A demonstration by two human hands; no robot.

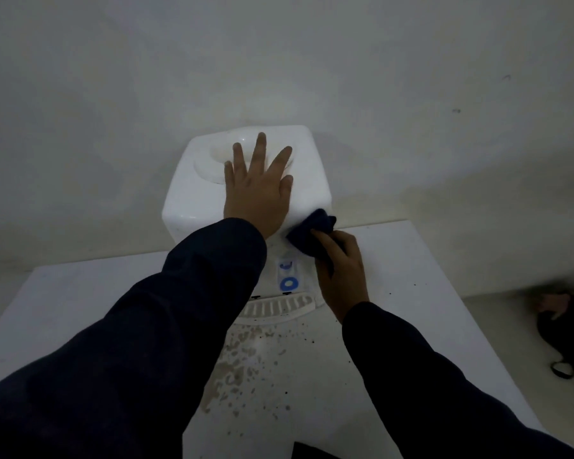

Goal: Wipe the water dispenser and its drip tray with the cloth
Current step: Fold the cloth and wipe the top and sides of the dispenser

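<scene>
A white tabletop water dispenser [193, 197] stands against the wall with its round bottle socket on top. My left hand [257, 190] lies flat on its top, fingers spread. My right hand [340, 263] is closed on a dark blue cloth [312, 231], pressed against the dispenser's front right corner, above the blue tap [289, 283]. The white slotted drip tray [279, 306] sits below the taps, partly hidden by my left sleeve.
The dispenser rests on a white table [411, 266] whose top is stained with brownish spots and dark specks [246, 356] in front of the tray. A dark bag or bundle [567, 326] lies at the right edge. A plain wall [279, 61] is behind.
</scene>
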